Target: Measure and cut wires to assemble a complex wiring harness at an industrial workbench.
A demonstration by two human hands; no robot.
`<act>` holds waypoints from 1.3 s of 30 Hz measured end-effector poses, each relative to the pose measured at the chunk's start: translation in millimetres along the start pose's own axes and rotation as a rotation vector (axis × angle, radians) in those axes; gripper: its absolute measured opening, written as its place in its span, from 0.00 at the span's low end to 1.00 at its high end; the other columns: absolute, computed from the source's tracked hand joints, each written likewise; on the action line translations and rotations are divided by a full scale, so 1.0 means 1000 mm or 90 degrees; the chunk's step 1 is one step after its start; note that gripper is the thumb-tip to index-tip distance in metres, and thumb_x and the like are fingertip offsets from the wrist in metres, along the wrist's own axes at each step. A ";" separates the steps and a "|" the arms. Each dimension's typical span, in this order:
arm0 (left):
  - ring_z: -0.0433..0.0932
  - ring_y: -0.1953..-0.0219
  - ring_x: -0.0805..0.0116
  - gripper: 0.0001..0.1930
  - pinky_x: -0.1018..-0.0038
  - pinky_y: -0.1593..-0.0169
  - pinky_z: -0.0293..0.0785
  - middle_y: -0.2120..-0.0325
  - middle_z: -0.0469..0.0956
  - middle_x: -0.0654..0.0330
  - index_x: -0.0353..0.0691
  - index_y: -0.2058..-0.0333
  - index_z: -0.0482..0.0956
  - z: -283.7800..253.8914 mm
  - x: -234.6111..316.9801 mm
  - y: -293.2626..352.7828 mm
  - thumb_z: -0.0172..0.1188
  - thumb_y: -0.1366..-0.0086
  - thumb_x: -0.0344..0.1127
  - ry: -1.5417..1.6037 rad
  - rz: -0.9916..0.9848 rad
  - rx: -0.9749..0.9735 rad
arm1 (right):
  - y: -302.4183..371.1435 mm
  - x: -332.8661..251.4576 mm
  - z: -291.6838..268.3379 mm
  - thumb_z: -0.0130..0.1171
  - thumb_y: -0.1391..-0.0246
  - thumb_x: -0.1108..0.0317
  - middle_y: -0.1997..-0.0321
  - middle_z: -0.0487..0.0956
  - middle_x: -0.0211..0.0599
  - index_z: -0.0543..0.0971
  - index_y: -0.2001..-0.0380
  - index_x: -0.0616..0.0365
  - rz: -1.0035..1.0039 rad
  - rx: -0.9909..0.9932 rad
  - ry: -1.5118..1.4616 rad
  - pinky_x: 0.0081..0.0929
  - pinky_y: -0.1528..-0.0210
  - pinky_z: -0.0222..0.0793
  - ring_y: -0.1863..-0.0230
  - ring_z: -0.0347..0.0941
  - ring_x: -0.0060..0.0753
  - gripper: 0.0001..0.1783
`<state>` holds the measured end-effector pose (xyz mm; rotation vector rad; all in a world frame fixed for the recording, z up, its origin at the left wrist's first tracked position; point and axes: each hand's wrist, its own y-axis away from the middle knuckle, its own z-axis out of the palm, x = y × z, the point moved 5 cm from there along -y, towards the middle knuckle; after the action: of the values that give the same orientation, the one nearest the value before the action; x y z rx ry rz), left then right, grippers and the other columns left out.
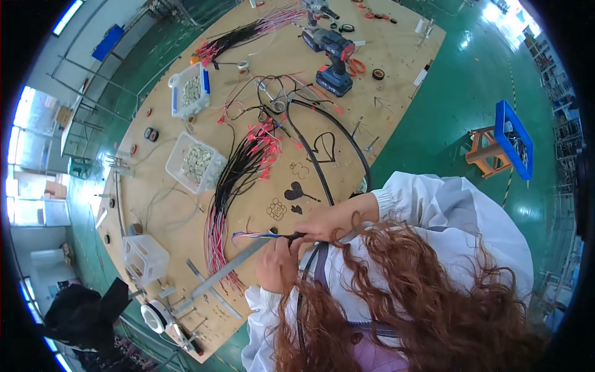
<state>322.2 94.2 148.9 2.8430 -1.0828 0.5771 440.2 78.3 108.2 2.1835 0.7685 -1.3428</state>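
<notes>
Near the table's front edge, my left hand (277,265) and my right hand (322,223) meet with closed fingers on a black cable (296,236). Thin coloured wires (255,235), blue, white and reddish, stick out of its end to the left. My fingers hide most of the gripped stretch. A flat metal ruler (230,268) lies slantwise beside my left hand. Beyond my right hand, a thick black cable loop (315,162) runs over the table; whether it joins the held piece is hidden. Left of my hands lies a bundle of black and pink wires with red ends (238,177).
Bins of small white parts (197,162) (191,92) and a clear empty bin (146,259) stand left on the wooden table (396,68). Cordless drills (334,71) stand at the back. A white tape roll (155,316) sits front left, near another person (80,316). A stool with a blue tray (513,139) stands right.
</notes>
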 end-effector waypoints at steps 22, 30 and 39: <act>0.70 0.77 0.59 0.04 0.69 0.73 0.64 0.82 0.71 0.56 0.36 0.74 0.73 -0.020 -0.024 -0.022 0.53 0.46 0.30 0.259 -0.018 -0.031 | 0.002 -0.012 -0.035 0.43 0.46 0.54 0.75 0.71 0.53 0.67 0.70 0.63 0.072 -0.096 0.093 0.43 0.69 0.60 0.71 0.67 0.55 0.20; 0.66 0.81 0.71 0.07 0.76 0.76 0.60 0.83 0.67 0.64 0.32 0.67 0.69 0.011 -0.013 -0.024 0.46 0.39 0.30 0.685 -0.053 -0.202 | 0.009 -0.045 -0.054 0.52 0.53 0.56 0.75 0.70 0.37 0.69 0.73 0.56 -0.078 0.212 0.344 0.37 0.75 0.62 0.74 0.69 0.43 0.14; 0.49 0.87 0.85 0.15 0.85 0.84 0.43 0.88 0.54 0.72 0.43 0.74 0.65 0.037 0.015 -0.042 0.38 0.35 0.46 0.896 -0.371 -0.050 | 0.008 -0.035 -0.073 0.51 0.55 0.67 0.77 0.67 0.30 0.69 0.78 0.53 -0.132 0.568 0.356 0.28 0.60 0.57 0.70 0.66 0.30 0.03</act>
<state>371.3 110.0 123.7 1.6711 -0.0064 1.8428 479.7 110.8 171.2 3.3580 0.6577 -1.3305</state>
